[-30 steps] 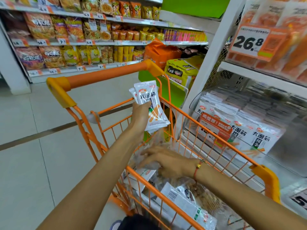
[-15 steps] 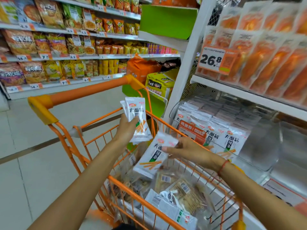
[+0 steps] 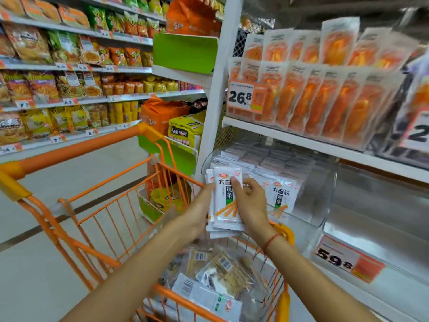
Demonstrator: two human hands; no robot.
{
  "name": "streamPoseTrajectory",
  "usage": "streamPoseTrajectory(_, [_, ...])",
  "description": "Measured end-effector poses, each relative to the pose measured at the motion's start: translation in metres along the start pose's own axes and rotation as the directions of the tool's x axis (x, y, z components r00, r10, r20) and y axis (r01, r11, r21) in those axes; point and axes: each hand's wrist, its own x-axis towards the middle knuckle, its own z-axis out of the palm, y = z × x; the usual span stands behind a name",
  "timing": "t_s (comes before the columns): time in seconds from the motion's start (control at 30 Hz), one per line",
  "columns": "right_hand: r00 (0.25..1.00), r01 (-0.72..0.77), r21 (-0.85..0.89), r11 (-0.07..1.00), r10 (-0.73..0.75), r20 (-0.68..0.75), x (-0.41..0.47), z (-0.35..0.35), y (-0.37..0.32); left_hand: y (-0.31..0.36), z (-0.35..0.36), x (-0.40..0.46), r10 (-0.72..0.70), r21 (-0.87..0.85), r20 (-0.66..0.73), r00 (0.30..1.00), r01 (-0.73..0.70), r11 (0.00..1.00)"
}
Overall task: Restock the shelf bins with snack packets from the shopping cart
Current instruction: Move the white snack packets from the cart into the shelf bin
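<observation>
Packets (image 3: 226, 201) stacked upright, long axis vertical, pinched between left hand (image 3: 201, 211) and right hand (image 3: 251, 205) above the cart (image 3: 97, 205). Clear bin (image 3: 311, 201) lies just right of them; right hand is nearer.

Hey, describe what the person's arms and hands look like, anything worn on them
Both forearms are bare, with no sleeves in view and no gloves. The right hand has a thin red string bracelet around its wrist. The left hand and its wrist show nothing worn. No rings or watch can be made out.
</observation>
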Motion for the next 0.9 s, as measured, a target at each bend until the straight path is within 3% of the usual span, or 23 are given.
streamPoseTrajectory(0.1, [0.997, 0.004, 0.051, 0.999, 0.000, -0.079, -0.005, -0.003, -0.006, 0.001, 0.021, 0.000, 0.023, 0.007, -0.054, 0.998, -0.023, 1.000])
streamPoseTrajectory(0.17, [0.998, -0.035, 0.040, 0.999, 0.037, -0.045, -0.003, -0.008, -0.011, 0.001, 0.031, 0.007, 0.052, 0.030, -0.071, 0.996, -0.050, 0.998])
streamPoseTrajectory(0.3, [0.980, -0.180, -0.144, 0.973, 0.191, 0.061, 0.010, -0.037, -0.020, 0.012, 0.055, 0.016, 0.132, 0.154, -0.062, 0.989, -0.122, 0.981])
streamPoseTrajectory(0.43, [0.969, -0.147, -0.227, 0.963, 0.187, 0.163, 0.029, -0.079, -0.020, 0.022, 0.093, 0.034, 0.213, 0.288, 0.047, 0.976, -0.217, 0.933])
streamPoseTrajectory(0.5, [0.978, -0.124, -0.255, 0.959, 0.161, 0.129, 0.043, -0.095, -0.012, 0.026, 0.113, 0.044, 0.228, 0.337, 0.113, 0.967, -0.253, 0.907])
streamPoseTrajectory(0.63, [0.998, -0.060, -0.304, 0.951, 0.066, 0.007, 0.062, -0.114, 0.004, 0.032, 0.134, 0.061, 0.261, 0.622, 0.240, 0.935, -0.355, 0.698])
streamPoseTrajectory(0.7, [0.996, -0.088, -0.321, 0.943, 0.080, -0.040, 0.062, -0.118, 0.009, 0.030, 0.132, 0.072, 0.259, 0.682, 0.326, 0.909, -0.416, 0.601])
streamPoseTrajectory(0.9, [0.975, -0.217, -0.343, 0.914, 0.221, -0.029, 0.060, -0.112, 0.033, 0.016, 0.117, 0.089, 0.350, 0.872, 0.367, 0.862, -0.450, 0.194])
